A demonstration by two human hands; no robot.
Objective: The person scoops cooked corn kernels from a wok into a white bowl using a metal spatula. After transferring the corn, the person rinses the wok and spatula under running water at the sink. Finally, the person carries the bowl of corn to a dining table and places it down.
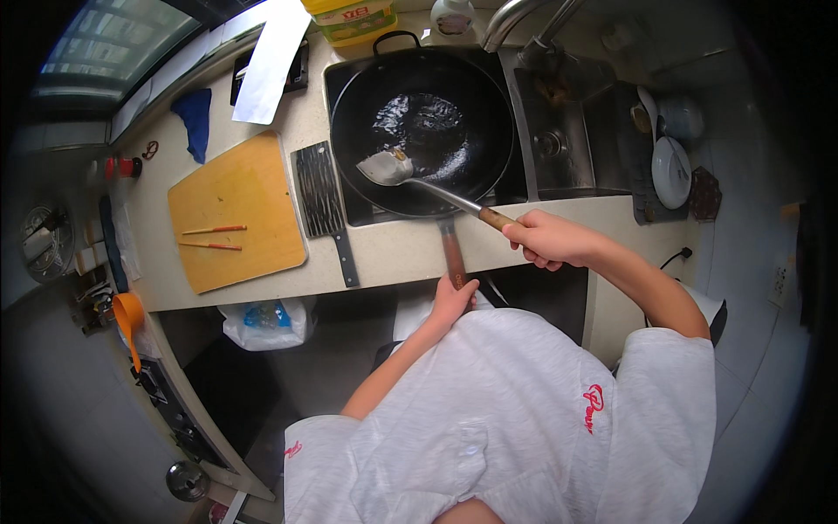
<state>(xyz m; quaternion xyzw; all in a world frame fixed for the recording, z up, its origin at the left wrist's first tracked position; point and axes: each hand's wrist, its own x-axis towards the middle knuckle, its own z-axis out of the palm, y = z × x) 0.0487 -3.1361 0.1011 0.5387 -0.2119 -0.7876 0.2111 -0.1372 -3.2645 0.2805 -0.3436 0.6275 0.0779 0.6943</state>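
A large black wok (410, 188) stands at the counter's middle, its inside wet and shiny, with some liquid in the bottom. My left hand (454, 303) is wrapped round the wok's brown wooden handle (451, 249) at the counter's front edge. In my right hand (552, 237) is a metal wok spatula (445, 194), gripped by its wooden handle end. The spatula's broad blade lies over the wok's near left part and carries a small yellowish-brown bit, too small to name. Close to the wok's left side rests a cleaver (319, 192) with a dark patterned blade.
Left of the cleaver, a wooden cutting board (231, 262) bears a pair of chopsticks (214, 229). A blue cloth (194, 122) lies behind it. To the wok's right are a steel sink (572, 170) and faucet (515, 22). A white ladle-like spoon (670, 170) rests farther right.
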